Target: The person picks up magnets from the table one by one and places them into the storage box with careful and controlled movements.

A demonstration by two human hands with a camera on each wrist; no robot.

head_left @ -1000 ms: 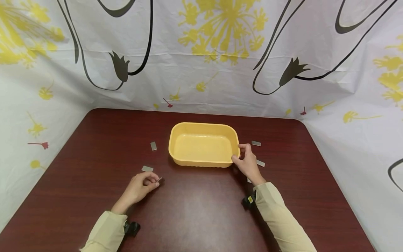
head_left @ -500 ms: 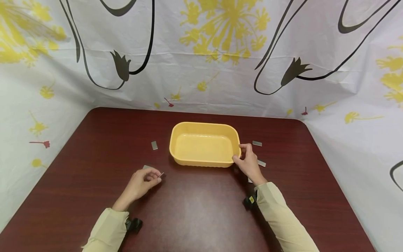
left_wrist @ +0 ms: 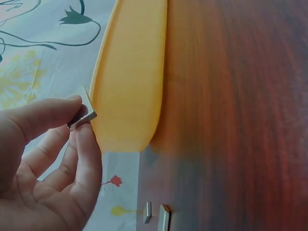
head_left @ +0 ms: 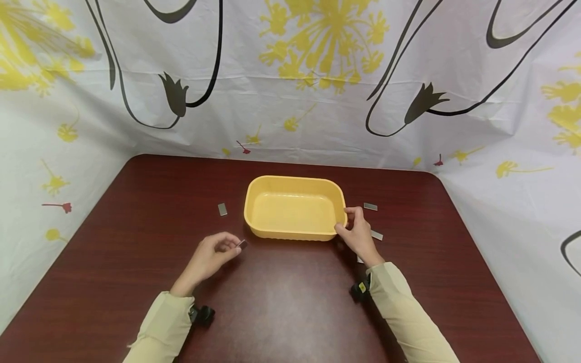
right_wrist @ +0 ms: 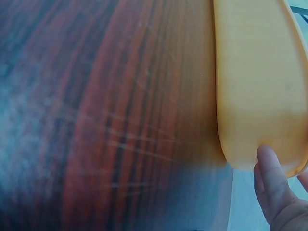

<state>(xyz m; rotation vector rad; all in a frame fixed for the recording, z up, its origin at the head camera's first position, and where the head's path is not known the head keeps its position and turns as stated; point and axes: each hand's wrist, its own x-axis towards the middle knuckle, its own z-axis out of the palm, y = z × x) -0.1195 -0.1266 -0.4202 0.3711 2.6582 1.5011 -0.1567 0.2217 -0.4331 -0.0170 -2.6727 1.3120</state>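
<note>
Between thumb and fingertips, my left hand [head_left: 211, 258] pinches a small flat silver metal block [head_left: 242, 244], tilted and raised off the table, just short of the basin's near left corner. The left wrist view shows this metal block [left_wrist: 83, 115] with its thin shiny edge. A yellow plastic basin [head_left: 290, 235] stands on the table with nothing in it. My right hand [head_left: 358, 234] holds the basin's right end, thumb at the near corner and fingers by the side. In the right wrist view the thumb [right_wrist: 270, 166] touches the basin's outer wall [right_wrist: 260, 96].
One more metal block [head_left: 222, 209] lies left of the basin. On the right side lie a far block [head_left: 370, 206], a middle block [head_left: 377, 235] and one partly covered by the right wrist [head_left: 360, 260]. Patterned white cloth [head_left: 290, 136] hangs behind the dark red table [head_left: 290, 297].
My left hand has lifted the metal block and carried it right and away from me, toward the basin. Another block beside it is now hidden behind that hand. The right hand stays on the basin.
</note>
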